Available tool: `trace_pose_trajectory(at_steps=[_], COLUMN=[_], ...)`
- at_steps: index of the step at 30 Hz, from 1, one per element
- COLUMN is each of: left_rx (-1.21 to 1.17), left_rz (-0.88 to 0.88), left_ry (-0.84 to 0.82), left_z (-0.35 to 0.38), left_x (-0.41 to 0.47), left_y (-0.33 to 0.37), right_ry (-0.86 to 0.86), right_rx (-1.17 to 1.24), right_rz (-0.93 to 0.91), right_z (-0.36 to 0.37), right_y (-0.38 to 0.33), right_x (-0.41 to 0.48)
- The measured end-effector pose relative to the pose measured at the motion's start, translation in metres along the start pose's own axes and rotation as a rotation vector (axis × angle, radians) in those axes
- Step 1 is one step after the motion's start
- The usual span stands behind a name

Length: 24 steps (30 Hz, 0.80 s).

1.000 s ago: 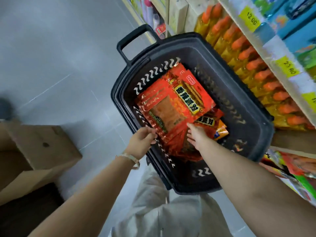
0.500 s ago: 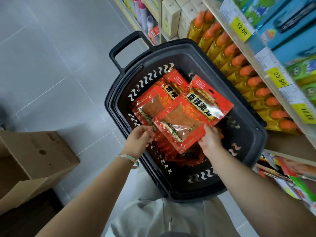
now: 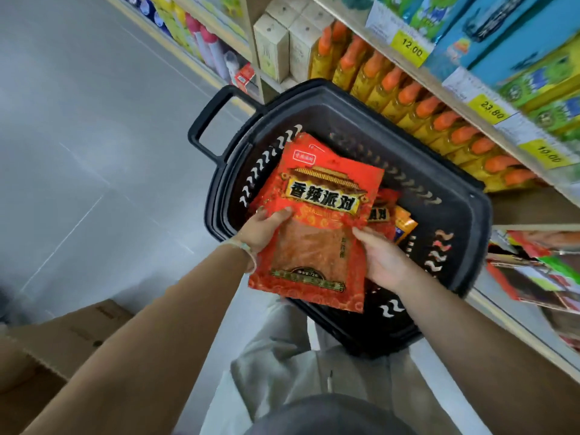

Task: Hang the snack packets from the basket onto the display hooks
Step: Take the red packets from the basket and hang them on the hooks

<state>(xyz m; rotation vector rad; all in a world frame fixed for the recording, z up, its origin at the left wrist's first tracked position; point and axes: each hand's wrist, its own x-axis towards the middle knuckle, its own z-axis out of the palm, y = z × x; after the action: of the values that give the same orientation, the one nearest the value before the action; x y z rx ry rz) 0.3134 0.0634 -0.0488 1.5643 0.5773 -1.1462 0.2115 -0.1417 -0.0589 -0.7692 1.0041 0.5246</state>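
- Fingers [image 3: 277, 214] of the left hand [image 3: 262, 229] curl onto the left edge of a red snack packet [image 3: 317, 227].
- Opposite, the right hand [image 3: 381, 259] grips its right edge.
- That packet is held above the black basket [image 3: 470, 215], which contains more packets [image 3: 387, 215].
- Orange-capped bottles [image 3: 439, 120] fill the right shelf.

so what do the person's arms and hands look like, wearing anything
The left arm and right arm are bare, no sleeves in view. The left hand and right hand wear no gloves. A thin pale bracelet sits at the left wrist.
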Motion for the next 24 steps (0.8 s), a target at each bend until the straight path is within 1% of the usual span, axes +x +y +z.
trace_pose_trajectory(at_steps=[1,3,5,7,9,12,14,17,20,24], left_rx=[-0.027,-0.048,-0.046,-0.002,0.005,0.037,0.066,0.072,0.048,0.049], left_rz=[0.030,0.086,0.122,0.126,0.109,0.083,0.080,0.077,0.054,0.001], left_ry=[0.006,0.039,0.125,0.252,0.323,0.303,0.306,0.338,0.329,0.292], left_z=[-0.006,-0.020,-0.035,-0.049,-0.060,-0.068,-0.068,-0.067,-0.064,-0.058], left_x=[0.002,0.007,0.008,0.013,0.018,0.023,0.026,0.028,0.026,0.020], left_y=[-0.004,-0.010,-0.014,-0.018,-0.020,-0.018,-0.015,-0.014,-0.013,-0.001], right_ry=[0.016,0.104,0.244,0.384,0.483,0.525,0.558,0.650,0.716,0.767], right_rx=[-0.033,-0.104,-0.171,-0.225,-0.232,-0.141,-0.123,-0.157,-0.173,-0.037], right_rz=[-0.001,-0.024,-0.072,-0.099,-0.073,0.018,0.023,-0.053,-0.130,-0.224], right_z=[0.006,0.013,0.013,0.012,0.013,0.020,0.025,0.025,0.018,0.006], right_y=[0.003,0.008,0.009,0.007,0.004,0.000,-0.001,0.004,0.010,0.015], right_x=[0.006,0.023,0.044,0.066,0.086,0.109,0.120,0.127,0.117,0.080])
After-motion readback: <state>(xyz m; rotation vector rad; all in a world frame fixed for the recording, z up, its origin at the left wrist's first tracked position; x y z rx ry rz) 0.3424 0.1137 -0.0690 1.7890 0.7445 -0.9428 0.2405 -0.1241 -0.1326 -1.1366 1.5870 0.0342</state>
